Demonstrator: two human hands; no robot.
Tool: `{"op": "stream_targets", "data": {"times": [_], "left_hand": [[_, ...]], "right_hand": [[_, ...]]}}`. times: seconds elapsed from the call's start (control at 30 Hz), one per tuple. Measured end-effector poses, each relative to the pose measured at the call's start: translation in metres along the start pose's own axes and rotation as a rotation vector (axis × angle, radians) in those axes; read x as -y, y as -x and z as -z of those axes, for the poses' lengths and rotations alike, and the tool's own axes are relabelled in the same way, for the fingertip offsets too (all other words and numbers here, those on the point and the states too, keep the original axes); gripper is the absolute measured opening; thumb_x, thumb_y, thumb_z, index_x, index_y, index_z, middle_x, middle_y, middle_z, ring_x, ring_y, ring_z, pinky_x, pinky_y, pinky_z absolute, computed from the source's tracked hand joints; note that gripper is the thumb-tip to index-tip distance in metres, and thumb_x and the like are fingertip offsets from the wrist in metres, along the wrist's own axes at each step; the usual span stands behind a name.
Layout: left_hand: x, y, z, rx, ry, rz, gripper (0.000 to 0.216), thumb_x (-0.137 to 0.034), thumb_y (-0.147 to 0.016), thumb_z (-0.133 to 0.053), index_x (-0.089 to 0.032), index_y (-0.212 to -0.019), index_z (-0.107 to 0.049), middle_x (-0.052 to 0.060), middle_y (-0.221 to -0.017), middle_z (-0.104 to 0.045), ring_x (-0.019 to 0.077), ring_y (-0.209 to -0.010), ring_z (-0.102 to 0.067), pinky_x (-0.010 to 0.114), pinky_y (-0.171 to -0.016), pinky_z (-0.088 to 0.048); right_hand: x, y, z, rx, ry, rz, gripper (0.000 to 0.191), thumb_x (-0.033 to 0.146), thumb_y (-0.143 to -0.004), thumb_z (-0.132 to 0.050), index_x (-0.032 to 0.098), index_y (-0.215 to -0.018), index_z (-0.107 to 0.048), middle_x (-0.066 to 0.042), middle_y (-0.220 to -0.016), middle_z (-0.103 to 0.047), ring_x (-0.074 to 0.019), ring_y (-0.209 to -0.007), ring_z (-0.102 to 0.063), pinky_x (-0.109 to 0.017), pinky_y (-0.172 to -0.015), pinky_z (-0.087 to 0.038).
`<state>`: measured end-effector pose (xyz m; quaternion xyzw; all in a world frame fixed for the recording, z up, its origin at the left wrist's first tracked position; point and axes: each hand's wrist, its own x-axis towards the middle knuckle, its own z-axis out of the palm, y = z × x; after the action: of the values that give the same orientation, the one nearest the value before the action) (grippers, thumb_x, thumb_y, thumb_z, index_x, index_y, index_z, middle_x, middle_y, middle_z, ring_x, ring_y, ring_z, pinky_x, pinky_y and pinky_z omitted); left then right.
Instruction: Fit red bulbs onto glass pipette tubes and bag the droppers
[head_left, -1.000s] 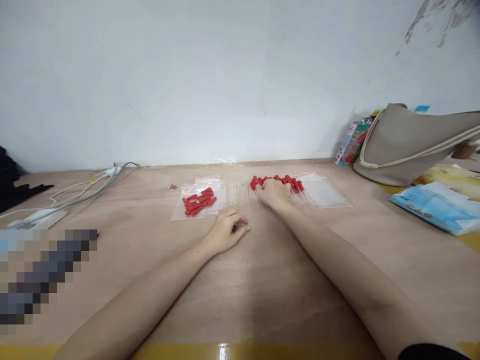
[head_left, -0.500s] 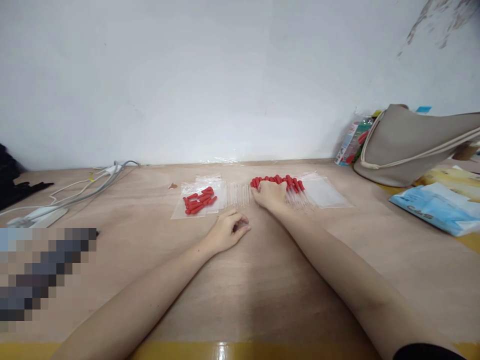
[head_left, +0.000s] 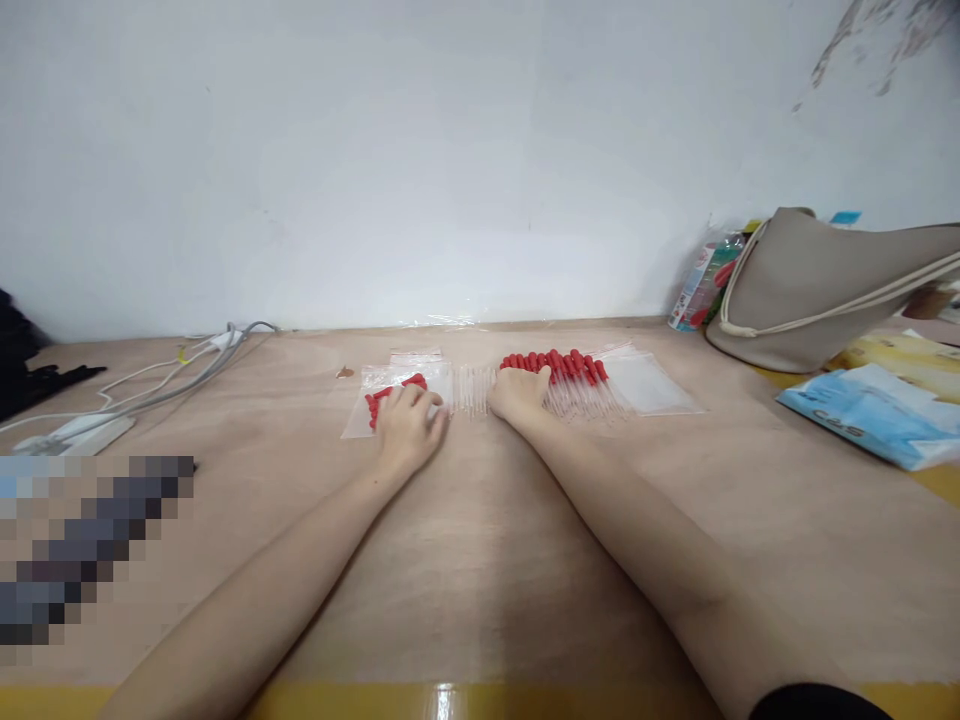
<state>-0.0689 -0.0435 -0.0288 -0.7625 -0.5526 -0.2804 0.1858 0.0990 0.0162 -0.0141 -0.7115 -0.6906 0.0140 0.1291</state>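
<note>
My left hand (head_left: 409,425) is over a small pile of red rubber-like caps (head_left: 382,394) on a clear plastic bag (head_left: 356,424). Its fingers are apart, their tips among the caps, which they partly hide. My right hand (head_left: 519,392) is curled closed at the left end of a row of thin clear sticks with red caps (head_left: 574,366). Whatever its fingers hold is hidden behind the hand. Between the two hands lies a row of thin clear sticks without red caps (head_left: 469,390).
Another clear bag (head_left: 660,385) lies right of the capped row. Farther right are a blue tissue pack (head_left: 862,415), a grey bag (head_left: 832,290) and a bottle (head_left: 697,290). On the left, cables (head_left: 172,385) run to a power strip (head_left: 94,435). A white wall (head_left: 480,160) stands behind.
My left hand has moved left and away from me, from the bare table onto the red caps. My right hand has shifted a little left along the row, uncovering more red caps.
</note>
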Motion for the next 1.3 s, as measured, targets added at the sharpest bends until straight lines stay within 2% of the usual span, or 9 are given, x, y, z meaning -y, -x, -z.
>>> {"op": "stream_targets", "data": {"times": [0.17,0.37,0.53,0.63,0.8,0.93,1.0,1.13,1.3], "left_hand": [[0.031,-0.006,-0.004,-0.013,-0.101,0.058,0.016,-0.032,-0.079,-0.055,-0.019,-0.084,-0.063,0.009,-0.088,-0.055,0.0264,-0.086,-0.046,0.039,-0.072,-0.034],[0.035,-0.006,-0.006,-0.007,-0.095,0.059,0.014,-0.031,-0.08,-0.055,-0.02,-0.077,-0.063,0.008,-0.084,-0.056,0.0248,-0.084,-0.046,0.038,-0.073,-0.032],[0.019,0.001,0.005,-0.083,0.121,0.005,0.021,-0.032,-0.085,-0.048,-0.016,-0.085,-0.063,0.005,-0.081,-0.051,0.0226,-0.085,-0.047,0.038,-0.079,-0.033],[0.0,0.01,0.01,-0.04,0.24,-0.096,0.015,-0.032,-0.08,-0.054,-0.019,-0.082,-0.063,0.003,-0.078,-0.053,0.0187,-0.079,-0.049,0.035,-0.076,-0.037],[-0.025,0.021,0.015,0.166,0.492,-0.198,0.009,-0.025,-0.076,-0.056,-0.018,-0.082,-0.06,0.003,-0.079,-0.055,0.0174,-0.077,-0.052,0.031,-0.071,-0.042],[-0.031,0.02,0.014,0.222,0.548,-0.166,0.023,-0.028,-0.075,-0.058,-0.018,-0.096,-0.058,0.005,-0.091,-0.056,0.0191,-0.088,-0.053,0.032,-0.078,-0.044],[-0.032,0.018,0.011,0.248,0.562,-0.149,0.02,-0.03,-0.078,-0.057,-0.018,-0.094,-0.061,0.005,-0.09,-0.056,0.018,-0.085,-0.054,0.031,-0.075,-0.044],[-0.037,0.015,0.008,0.284,0.596,-0.133,0.016,-0.026,-0.084,-0.05,-0.017,-0.082,-0.063,0.004,-0.082,-0.057,0.0147,-0.074,-0.054,0.028,-0.068,-0.044],[-0.046,0.019,0.012,0.321,0.684,-0.064,0.017,-0.028,-0.087,-0.046,-0.018,-0.091,-0.059,0.003,-0.082,-0.061,0.015,-0.075,-0.056,0.028,-0.068,-0.044]], "right_hand": [[0.001,0.005,-0.001,-0.019,-0.01,0.011,0.019,0.016,-0.075,-0.044,0.013,-0.075,-0.063,-0.013,-0.077,-0.066,-0.0208,-0.071,-0.058,-0.039,-0.079,-0.02],[-0.008,0.031,0.0,-0.229,-0.007,0.127,0.025,0.023,-0.084,-0.036,0.009,-0.088,-0.057,-0.015,-0.082,-0.064,-0.0229,-0.077,-0.056,-0.038,-0.077,-0.022],[-0.048,0.066,0.005,-0.205,-0.059,0.419,0.021,0.026,-0.087,-0.038,0.013,-0.083,-0.055,-0.009,-0.083,-0.062,-0.0208,-0.081,-0.053,-0.033,-0.074,-0.027],[-0.083,0.084,0.01,-0.15,-0.129,0.561,0.016,0.025,-0.086,-0.043,0.015,-0.08,-0.054,-0.006,-0.082,-0.06,-0.0186,-0.081,-0.05,-0.03,-0.072,-0.03],[-0.114,0.097,0.015,-0.133,-0.229,0.602,0.012,0.026,-0.083,-0.049,0.017,-0.077,-0.054,-0.006,-0.083,-0.056,-0.0179,-0.082,-0.047,-0.029,-0.072,-0.033],[-0.109,0.093,0.013,-0.07,-0.342,0.564,0.02,0.037,-0.079,-0.054,0.018,-0.085,-0.055,-0.005,-0.085,-0.054,-0.017,-0.08,-0.048,-0.029,-0.07,-0.035],[-0.105,0.091,0.011,-0.027,-0.358,0.542,0.022,0.04,-0.079,-0.054,0.019,-0.083,-0.056,-0.005,-0.085,-0.054,-0.0167,-0.08,-0.048,-0.028,-0.069,-0.034],[-0.1,0.09,0.007,-0.021,-0.325,0.528,0.018,0.035,-0.082,-0.051,0.019,-0.075,-0.054,-0.004,-0.084,-0.056,-0.0165,-0.081,-0.048,-0.03,-0.073,-0.032],[-0.095,0.093,0.01,-0.059,-0.446,0.454,0.016,0.03,-0.085,-0.045,0.018,-0.077,-0.051,-0.001,-0.075,-0.058,-0.0139,-0.071,-0.05,-0.029,-0.07,-0.032]]}}
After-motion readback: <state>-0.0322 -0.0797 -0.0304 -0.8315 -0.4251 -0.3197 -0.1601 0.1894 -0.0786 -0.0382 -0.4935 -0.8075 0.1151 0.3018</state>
